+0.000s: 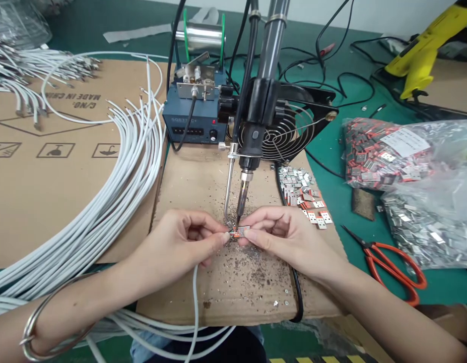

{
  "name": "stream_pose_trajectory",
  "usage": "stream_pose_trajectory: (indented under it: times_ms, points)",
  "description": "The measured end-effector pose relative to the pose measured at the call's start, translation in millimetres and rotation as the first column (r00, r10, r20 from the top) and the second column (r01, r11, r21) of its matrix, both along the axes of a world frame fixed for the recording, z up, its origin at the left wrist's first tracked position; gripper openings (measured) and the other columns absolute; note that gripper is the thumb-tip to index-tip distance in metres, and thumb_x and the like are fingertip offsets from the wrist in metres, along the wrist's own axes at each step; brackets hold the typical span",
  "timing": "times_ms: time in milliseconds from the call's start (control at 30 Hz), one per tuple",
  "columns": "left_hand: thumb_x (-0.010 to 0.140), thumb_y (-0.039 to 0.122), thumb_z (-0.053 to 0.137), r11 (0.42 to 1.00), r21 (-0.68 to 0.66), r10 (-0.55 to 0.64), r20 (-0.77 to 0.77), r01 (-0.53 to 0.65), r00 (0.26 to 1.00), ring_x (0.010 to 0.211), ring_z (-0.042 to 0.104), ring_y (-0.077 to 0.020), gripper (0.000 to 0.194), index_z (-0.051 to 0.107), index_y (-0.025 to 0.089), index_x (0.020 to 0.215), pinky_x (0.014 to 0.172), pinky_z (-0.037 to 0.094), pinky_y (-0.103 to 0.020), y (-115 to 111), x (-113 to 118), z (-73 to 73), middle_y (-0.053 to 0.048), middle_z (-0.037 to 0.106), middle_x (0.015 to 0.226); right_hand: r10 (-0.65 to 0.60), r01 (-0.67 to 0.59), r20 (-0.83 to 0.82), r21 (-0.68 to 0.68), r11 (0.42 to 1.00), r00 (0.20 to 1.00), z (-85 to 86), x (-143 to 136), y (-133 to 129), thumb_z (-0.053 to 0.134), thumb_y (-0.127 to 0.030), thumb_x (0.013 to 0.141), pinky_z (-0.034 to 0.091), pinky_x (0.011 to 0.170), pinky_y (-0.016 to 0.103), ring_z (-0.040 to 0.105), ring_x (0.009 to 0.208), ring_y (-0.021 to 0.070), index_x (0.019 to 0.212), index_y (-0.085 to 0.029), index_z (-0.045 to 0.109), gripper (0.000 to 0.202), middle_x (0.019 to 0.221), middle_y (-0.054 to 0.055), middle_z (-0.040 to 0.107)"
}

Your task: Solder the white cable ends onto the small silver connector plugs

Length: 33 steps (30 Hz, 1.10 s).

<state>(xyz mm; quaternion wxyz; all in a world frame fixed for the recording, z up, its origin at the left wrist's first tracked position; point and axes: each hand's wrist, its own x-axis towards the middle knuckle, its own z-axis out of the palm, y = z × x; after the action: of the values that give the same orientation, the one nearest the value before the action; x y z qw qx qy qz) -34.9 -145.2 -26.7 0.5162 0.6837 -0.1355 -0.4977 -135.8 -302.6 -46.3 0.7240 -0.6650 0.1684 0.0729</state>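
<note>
Under the tip of an upright soldering iron (243, 194), my right hand (276, 232) pinches a small metal USB connector with an orange insert (244, 231). My left hand (197, 236) is closed on the end of a white cable (196, 297), whose tip meets the connector's left side. The cable hangs down from below my left palm. A thin metal feed tube (228, 194) ends just beside the iron's tip, between my two hands. The exact contact between wires, tip and connector is too small to make out.
White cables (138, 151) curve along the left. Behind stand a blue solder feeder (188, 118), a solder spool (203, 36) and a fan (289, 131). To the right are loose connectors (307, 194), bagged parts (388, 151), orange-handled pliers (395, 267) and a brown block (363, 203).
</note>
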Motion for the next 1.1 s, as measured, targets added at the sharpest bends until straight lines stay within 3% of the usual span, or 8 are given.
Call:
stream_pose_trajectory:
  times_ms: [333,700,967,1100]
  points:
    - [0.071,0.017,0.065,1.0,-0.006,-0.008,-0.004,0.008,1.0,0.042,0.049,-0.004,0.007,0.067,0.011,0.068,0.042,0.041,-0.012,0.9,-0.7,0.9,0.003,0.058,0.053,-0.013,0.014,-0.019,0.045,0.999,1.0,0.4,-1.4,-0.5,0.073,-0.023,0.068,0.046,0.055,0.021,0.063,0.061,0.0109,0.078,-0.016,0.066,0.015,0.07,0.004,0.072]
    - [0.072,0.018,0.064,0.999,0.033,-0.022,0.056,0.02,0.998,0.044,0.048,-0.0059,0.008,0.065,0.012,0.068,0.042,0.04,-0.014,2.6,-1.5,-1.6,0.004,0.056,0.052,-0.01,0.01,-0.015,-0.047,0.999,1.0,1.6,0.5,2.7,0.072,-0.024,0.069,0.045,0.052,0.022,0.062,0.059,0.0118,0.076,-0.015,0.064,0.014,0.069,0.005,0.071]
    - [0.075,0.02,0.062,0.998,-0.022,-0.052,0.162,0.056,0.985,0.047,0.049,-0.0075,0.01,0.064,0.013,0.068,0.043,0.041,-0.016,4.2,-2.7,-5.8,0.002,0.058,0.057,-0.005,0.004,-0.009,-0.048,0.999,1.0,0.7,0.6,2.2,0.07,-0.023,0.069,0.046,0.053,0.023,0.062,0.059,0.0116,0.076,-0.015,0.064,0.012,0.068,0.004,0.07]
    - [0.078,0.021,0.06,0.99,-0.051,-0.11,0.278,0.129,0.954,0.051,0.05,-0.0086,0.011,0.067,0.014,0.074,0.047,0.043,-0.017,7.2,-2.2,-8.0,0.0,0.062,0.064,0.008,-0.009,-0.012,-0.068,0.998,1.0,0.4,1.5,1.6,0.068,-0.023,0.07,0.046,0.052,0.023,0.061,0.059,0.0111,0.076,-0.015,0.064,0.011,0.069,0.004,0.07]
